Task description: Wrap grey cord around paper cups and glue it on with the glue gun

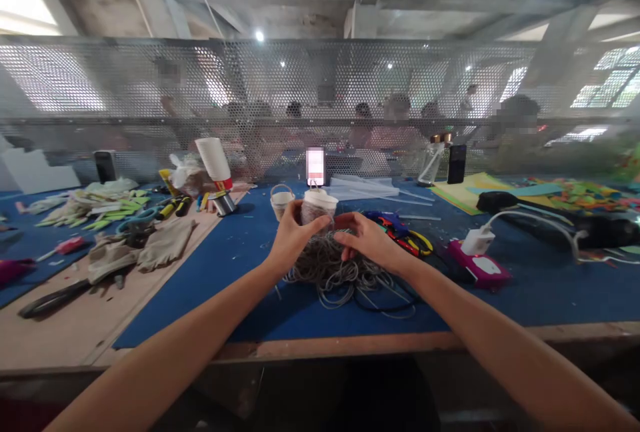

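My left hand [300,227] grips a white paper cup [323,200] with grey cord wound round its side. Close to the cup's right side, my right hand [363,237] has its fingers curled in, with thumb and forefinger on the grey cord; the exact pinch is hard to make out. A loose heap of grey cord [335,279] lies on the blue mat [225,305] under both hands. Behind my left hand stands a small cord-wrapped cup with a handle [281,199].
A lit phone [315,167] stands behind the cup. Pliers with red and yellow handles [413,242] and a purple power strip [480,265] lie to the right. Stacked paper cups [214,160], gloves [165,245] and scissors [143,219] are on the left. A perforated metal screen [280,99] closes the back.
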Motion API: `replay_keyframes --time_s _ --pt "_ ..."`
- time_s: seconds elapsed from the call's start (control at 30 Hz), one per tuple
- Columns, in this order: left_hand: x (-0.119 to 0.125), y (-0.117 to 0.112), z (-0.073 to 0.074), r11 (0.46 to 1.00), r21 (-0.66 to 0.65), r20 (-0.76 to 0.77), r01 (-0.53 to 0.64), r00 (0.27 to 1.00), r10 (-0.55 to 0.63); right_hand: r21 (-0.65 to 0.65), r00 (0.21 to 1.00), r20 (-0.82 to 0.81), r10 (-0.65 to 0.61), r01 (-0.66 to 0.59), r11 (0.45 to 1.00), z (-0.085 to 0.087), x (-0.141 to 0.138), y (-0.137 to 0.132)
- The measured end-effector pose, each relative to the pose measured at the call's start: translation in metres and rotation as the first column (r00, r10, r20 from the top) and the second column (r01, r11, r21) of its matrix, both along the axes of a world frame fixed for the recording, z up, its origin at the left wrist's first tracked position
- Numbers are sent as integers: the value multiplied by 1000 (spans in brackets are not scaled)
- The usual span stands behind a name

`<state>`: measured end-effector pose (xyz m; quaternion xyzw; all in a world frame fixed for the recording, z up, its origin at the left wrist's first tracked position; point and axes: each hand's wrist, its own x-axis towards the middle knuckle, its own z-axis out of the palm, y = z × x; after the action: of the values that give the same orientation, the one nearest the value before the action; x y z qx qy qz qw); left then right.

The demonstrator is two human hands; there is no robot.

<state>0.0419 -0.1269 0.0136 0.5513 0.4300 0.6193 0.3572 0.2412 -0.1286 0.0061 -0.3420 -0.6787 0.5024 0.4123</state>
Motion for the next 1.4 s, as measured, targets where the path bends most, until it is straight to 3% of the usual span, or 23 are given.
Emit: replay_keyframes --time_s 0.17,0.4,0.67,0.93,1.4 --pt "1 -3 -1 1000 23 -79 -7 997 9 -16 1000 -3 -8 8 1000 0 2 0" --pt "2 -5 0 1000 10 -81 -7 997 8 116 995 26 -101 98 988 7 9 1" --pt "0 -3 -1 1000 -3 -39 -8 999 8 81 988 -60 -146 150 985 16 11 -5" --pt "1 -3 -1 1000 -3 -65 -6 998 5 159 964 -39 -263 266 951 15 14 1" --pt "-1 -2 -3 999 -31 -133 18 991 -22 202 945 -46 -323 325 924 13 16 4"
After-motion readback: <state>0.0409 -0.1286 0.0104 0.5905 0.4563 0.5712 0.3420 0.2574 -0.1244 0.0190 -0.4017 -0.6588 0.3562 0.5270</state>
